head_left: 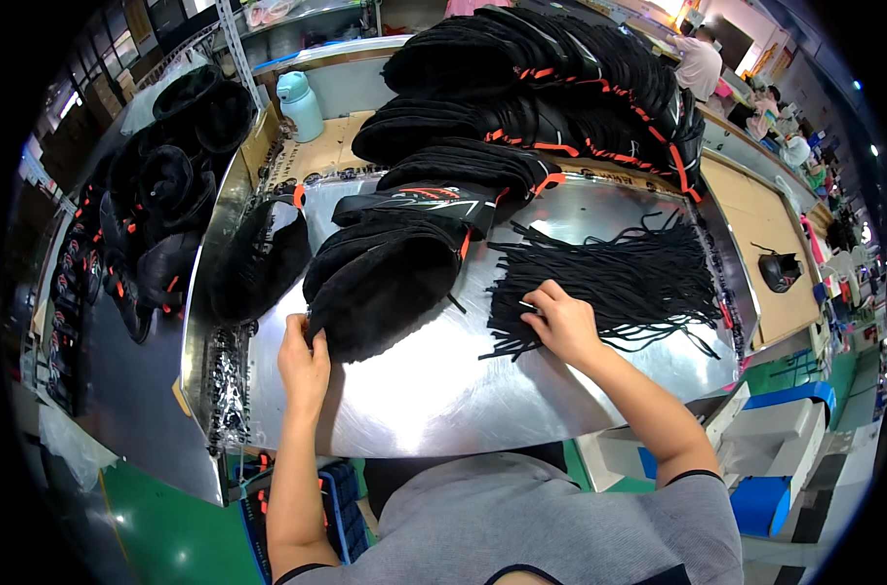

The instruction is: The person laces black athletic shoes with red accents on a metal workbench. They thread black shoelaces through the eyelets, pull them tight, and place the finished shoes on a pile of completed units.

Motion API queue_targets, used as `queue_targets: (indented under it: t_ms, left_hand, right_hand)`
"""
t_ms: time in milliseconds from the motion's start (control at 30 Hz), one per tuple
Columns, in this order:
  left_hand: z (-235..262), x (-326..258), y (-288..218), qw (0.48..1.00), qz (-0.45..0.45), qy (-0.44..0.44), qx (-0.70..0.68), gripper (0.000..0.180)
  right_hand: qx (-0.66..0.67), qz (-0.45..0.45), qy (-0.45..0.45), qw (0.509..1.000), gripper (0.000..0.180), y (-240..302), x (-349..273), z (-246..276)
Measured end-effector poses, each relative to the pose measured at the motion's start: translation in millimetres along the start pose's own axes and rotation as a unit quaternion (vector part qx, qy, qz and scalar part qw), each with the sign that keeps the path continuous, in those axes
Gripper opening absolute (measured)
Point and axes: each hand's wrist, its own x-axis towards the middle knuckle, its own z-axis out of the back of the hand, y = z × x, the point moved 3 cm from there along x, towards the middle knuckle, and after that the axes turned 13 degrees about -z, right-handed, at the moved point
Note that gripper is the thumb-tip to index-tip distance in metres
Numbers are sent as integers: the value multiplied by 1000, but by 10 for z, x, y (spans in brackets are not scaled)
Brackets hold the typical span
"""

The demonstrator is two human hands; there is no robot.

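Observation:
At the near left of the metal table, my left hand (305, 363) is closed on the edge of a black shoe upper (390, 292) with a fuzzy lining and an orange strip. Its opening faces me, and more uppers lie stacked behind it. To the right, a wide bundle of black shoelaces (619, 278) is spread flat across the metal. My right hand (562, 324) rests at the bundle's near left end, its fingers curled and pinching among the laces. How many laces it holds, I cannot make out.
Large rows of black uppers (531, 88) fill the far side of the table (433, 400). One dark upper (258, 258) lies by the left edge. A light blue bottle (299, 107) stands at the back left. More footwear (165, 195) is heaped on the left-hand surface. Other people work far right.

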Motion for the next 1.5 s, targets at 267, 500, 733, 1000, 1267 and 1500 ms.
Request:
queue_targets:
  t_ms: [267,500,733,1000,1267,1500]
  left_hand:
    - [1005,-180,-1369,928,-96,-324,-157,20]
    - [-427,-1337,-2281,925,-358,114,-62,30]
    - [-60,-1086,-2207,935,-315,97,-132,32]
    - [511,-393,-1674,945,-151,287,37,30]
    - [-149,-631,-1119,684,428,524,-273,71]
    - [-322,-875,-1561,676,317,368,-554,50]
  right_hand:
    - [135,-81,-28,987,14,-199,82,-148]
    - [155,14,-99,983,11,-3,145,72]
    - [338,-8,-139,931,9,856,-342,1600]
    - [672,-141,186,703,14,833,-1285,879]
    - [625,-268,224,698,14,1002,-1152,-486]
    - [600,-245,206,733,16,959,-1156,-137]
